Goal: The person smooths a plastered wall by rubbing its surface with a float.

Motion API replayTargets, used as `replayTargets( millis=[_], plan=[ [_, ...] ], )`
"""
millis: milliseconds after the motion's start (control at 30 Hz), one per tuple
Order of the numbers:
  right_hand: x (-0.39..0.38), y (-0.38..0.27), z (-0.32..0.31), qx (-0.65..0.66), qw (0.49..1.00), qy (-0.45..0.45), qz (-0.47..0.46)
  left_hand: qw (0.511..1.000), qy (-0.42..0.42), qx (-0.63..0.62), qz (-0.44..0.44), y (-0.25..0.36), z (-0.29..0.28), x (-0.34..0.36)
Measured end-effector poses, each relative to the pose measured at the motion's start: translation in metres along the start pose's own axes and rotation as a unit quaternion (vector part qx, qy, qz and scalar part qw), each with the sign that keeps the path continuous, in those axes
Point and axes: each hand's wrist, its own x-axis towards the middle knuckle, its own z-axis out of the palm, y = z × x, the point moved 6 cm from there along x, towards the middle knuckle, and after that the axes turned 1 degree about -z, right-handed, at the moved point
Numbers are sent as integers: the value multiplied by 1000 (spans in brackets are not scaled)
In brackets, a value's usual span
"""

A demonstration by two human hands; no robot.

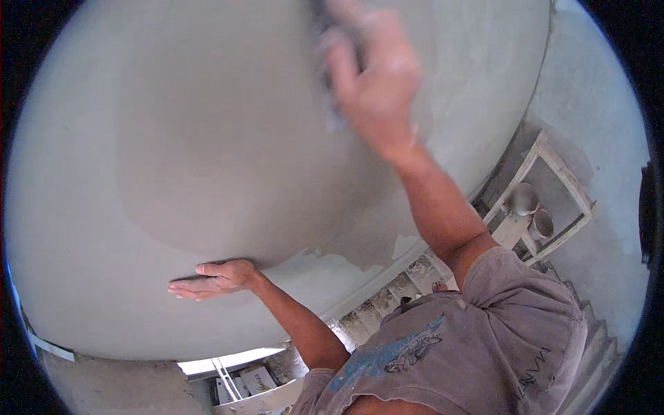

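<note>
My right hand is raised high on the large plastered wall, its fingers wrapped round a dark flat tool that is blurred by motion and partly hidden by the hand. A darker, damp-looking patch of plaster covers much of the middle of the wall, with an uneven lower edge. Lower down and to the left, my left hand rests against the wall just below that patch, fingers stretched out and holding nothing.
Below the wall are steps. At the right, a pale frame holds two round containers on a board, beside a bare concrete surface. At the lower left, boxes lie beyond a low ledge.
</note>
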Motion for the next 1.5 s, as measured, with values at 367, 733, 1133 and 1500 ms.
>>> replayTargets(
  millis=[367, 733, 1133, 1500],
  plan=[
    [-135, 6, -49, 31, 991, -57, 121, 1000, 8, 7, 0, -5, 0, 1],
    [28, 156, -62, -117, 984, 57, 124, 999, 28, 16, 4, -5, -2, 2],
    [-92, 11, -38, -53, 983, -175, -25, 998, 30, 54, 32, 2, -7, 7],
    [94, 140, -42, -145, 988, -34, 37, 999, 34, 5, 32, -7, -5, 20]
  ],
)
